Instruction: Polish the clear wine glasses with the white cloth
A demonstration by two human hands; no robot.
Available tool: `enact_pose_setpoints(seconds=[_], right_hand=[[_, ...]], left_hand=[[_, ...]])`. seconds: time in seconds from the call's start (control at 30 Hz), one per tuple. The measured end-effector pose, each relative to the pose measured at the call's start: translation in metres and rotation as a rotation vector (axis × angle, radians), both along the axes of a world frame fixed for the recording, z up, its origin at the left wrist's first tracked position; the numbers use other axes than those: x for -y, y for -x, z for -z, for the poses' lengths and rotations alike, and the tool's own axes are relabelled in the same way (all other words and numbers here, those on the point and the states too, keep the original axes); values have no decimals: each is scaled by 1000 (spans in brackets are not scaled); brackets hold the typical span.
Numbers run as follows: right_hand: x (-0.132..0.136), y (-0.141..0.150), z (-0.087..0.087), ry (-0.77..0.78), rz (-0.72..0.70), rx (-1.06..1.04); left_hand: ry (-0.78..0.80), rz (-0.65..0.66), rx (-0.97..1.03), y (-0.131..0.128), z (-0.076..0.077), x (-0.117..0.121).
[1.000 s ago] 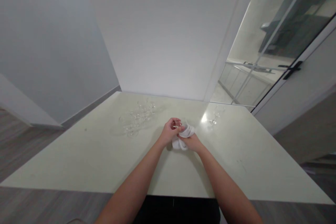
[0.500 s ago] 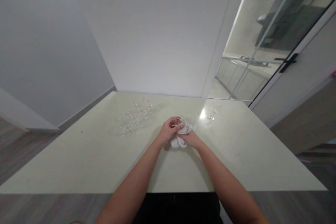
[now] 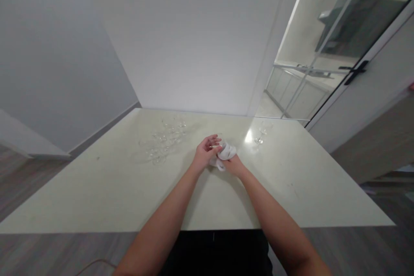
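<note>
- Clear, colourless drinking glass (image 3: 223, 142): rim faintly visible, lower part hidden; between left hand (image 3: 206, 150) and right hand (image 3: 233, 164), above glossy pale counter (image 3: 129, 200).
- Left grip: curled around glass.
- Right grip: closed on crumpled white cloth (image 3: 227, 152), bunched against glass.

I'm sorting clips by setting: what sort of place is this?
Probably a room in a home, though I can't be certain: grey wood-look flooring, white-barred glass panes and clear stemmed glasses suggest it.
</note>
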State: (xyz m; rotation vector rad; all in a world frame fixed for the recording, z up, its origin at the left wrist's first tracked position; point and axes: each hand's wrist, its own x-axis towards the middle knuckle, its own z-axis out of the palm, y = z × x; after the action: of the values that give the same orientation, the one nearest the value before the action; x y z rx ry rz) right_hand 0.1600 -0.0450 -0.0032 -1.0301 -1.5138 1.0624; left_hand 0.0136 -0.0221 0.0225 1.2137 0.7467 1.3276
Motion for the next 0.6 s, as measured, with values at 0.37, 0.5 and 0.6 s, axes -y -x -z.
enact_pose_setpoints(seconds=[0.37, 0.5, 0.6], right_hand=[[-8, -9, -5, 206, 351, -528], [-2, 4, -9, 413, 54, -739], [-1, 11, -6, 393, 75, -769]], left_hand=[[155, -285, 303, 19, 6, -16], [52, -167, 256, 12, 0, -7], [-50, -2, 183, 4, -1, 2]])
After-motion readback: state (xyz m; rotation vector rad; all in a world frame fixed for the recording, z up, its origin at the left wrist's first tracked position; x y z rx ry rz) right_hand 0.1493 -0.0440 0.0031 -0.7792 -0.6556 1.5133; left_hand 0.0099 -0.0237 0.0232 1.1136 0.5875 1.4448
